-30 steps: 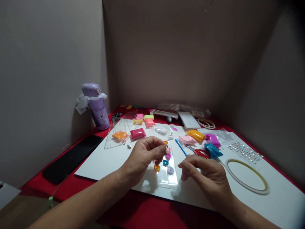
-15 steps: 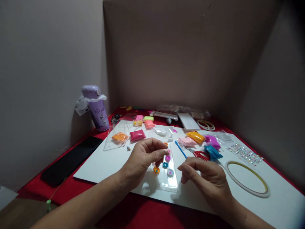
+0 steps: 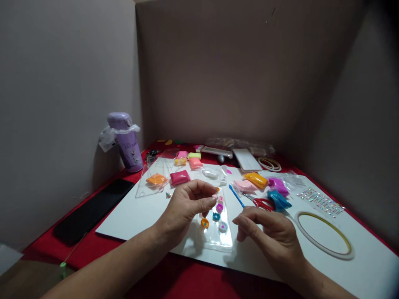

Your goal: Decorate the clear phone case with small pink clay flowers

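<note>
My left hand (image 3: 190,203) is above the clear plastic sheet (image 3: 215,243), thumb and forefinger nearly together; a small pale bit shows at their tips, too small to name. My right hand (image 3: 269,232) hovers to the right of the sheet, thumb pressed to the fingers; whatever it may hold is hidden. On the sheet lie small clay flowers: an orange flower (image 3: 204,223), a teal flower (image 3: 216,216), a magenta flower (image 3: 220,207), a pale blue flower (image 3: 222,226) and a pink flower (image 3: 220,199). Just beyond my right hand lies a blue modelling tool (image 3: 236,196).
On the white board (image 3: 131,222) lie red-handled scissors (image 3: 263,203), a teal clay packet (image 3: 279,200), a crimson clay packet (image 3: 180,177), a rhinestone sheet (image 3: 321,201) and a ring (image 3: 324,234). A purple bottle (image 3: 126,143) stands left, behind a black phone (image 3: 93,209).
My left hand's fingertips have shifted very slightly left, showing a little more of the pink flower. My right hand stays in place.
</note>
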The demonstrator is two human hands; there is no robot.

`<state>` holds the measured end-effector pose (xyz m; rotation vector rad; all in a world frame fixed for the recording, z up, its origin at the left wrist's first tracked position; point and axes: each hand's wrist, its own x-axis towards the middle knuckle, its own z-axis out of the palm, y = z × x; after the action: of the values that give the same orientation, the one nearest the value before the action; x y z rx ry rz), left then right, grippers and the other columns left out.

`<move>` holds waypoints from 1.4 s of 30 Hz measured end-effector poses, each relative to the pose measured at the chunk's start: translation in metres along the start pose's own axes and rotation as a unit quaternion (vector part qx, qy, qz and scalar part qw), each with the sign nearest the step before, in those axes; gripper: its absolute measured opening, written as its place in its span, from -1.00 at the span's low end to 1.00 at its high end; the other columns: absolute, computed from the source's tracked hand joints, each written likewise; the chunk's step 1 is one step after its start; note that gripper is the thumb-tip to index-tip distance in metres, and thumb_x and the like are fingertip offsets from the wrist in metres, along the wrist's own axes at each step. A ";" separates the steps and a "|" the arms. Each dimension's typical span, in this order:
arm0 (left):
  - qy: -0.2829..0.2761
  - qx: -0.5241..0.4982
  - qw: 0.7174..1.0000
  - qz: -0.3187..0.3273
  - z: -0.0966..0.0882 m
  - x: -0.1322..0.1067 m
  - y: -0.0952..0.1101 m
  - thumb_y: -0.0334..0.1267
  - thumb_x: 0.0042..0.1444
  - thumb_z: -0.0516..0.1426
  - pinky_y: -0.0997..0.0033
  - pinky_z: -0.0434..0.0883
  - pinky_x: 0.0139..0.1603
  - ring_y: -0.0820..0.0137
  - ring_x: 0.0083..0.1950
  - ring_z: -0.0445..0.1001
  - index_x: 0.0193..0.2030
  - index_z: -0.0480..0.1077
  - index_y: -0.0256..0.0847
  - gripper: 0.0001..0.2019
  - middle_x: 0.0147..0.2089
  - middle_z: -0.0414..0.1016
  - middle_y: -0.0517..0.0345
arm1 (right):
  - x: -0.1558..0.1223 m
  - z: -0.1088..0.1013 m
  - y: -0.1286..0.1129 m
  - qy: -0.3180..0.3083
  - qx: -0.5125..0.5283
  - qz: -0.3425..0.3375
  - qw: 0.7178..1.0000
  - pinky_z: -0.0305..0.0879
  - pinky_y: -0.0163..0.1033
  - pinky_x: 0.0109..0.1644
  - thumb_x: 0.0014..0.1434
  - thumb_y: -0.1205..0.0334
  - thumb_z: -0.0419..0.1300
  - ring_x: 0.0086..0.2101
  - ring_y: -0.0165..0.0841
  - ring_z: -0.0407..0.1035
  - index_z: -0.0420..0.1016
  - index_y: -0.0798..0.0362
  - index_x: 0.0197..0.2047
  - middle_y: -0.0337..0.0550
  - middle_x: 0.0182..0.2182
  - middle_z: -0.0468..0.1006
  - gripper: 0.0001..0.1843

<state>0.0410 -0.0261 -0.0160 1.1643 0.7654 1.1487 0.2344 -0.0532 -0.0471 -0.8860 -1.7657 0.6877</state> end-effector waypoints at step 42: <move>0.008 0.008 1.000 0.008 0.000 0.003 -0.003 -0.25 0.02 0.29 0.49 0.23 -0.43 0.54 -0.48 0.23 -0.38 0.42 -0.29 -0.83 -0.50 0.32 0.25 | -0.002 0.000 0.001 -0.012 -0.017 -0.023 1.000 0.25 -0.26 -0.42 0.24 0.24 0.17 -0.56 -0.39 0.36 0.49 0.05 -0.51 -0.23 -0.61 0.50 -0.72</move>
<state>0.0431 -0.0232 -0.0187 1.1782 0.7806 1.1679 0.2349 -0.0539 -0.0489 -0.8614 -1.8193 0.6425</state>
